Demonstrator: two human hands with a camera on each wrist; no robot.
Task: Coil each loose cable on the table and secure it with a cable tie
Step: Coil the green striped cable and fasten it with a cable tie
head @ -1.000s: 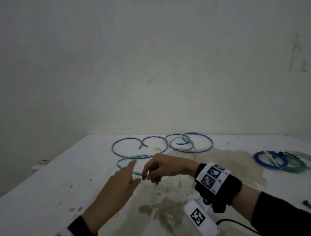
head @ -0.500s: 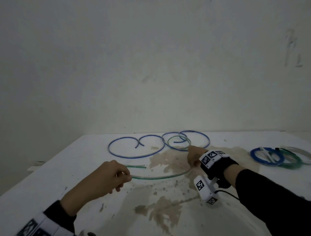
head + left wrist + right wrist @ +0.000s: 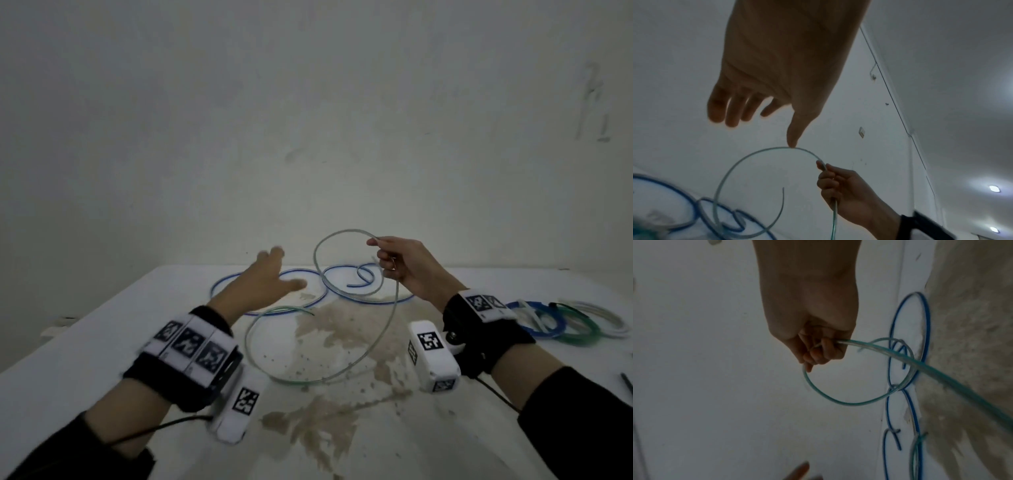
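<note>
A loose green-tinted clear cable (image 3: 388, 329) makes one wide loop on the white table (image 3: 102, 342) and a smaller loop lifted in the air. My right hand (image 3: 383, 257) grips it where the raised loop closes; the right wrist view shows the fingers curled round the cable (image 3: 838, 400). My left hand (image 3: 287, 270) hovers open with spread fingers, left of the raised loop, holding nothing. In the left wrist view its thumb tip sits by the top of the cable arc (image 3: 748, 159); whether it touches I cannot tell. A loose blue cable (image 3: 342, 298) curls on the table behind.
Three coiled cables lie at the right: blue (image 3: 534, 320), green (image 3: 582, 334), white (image 3: 606, 318). A thin dark object (image 3: 627, 380) pokes in at the right edge. Brown stains (image 3: 342, 329) cover the table's middle. A wall stands just behind the table.
My left hand let go of the green cable's end and rose, open. My right hand took hold of the cable and lifted it off the table into a loop.
</note>
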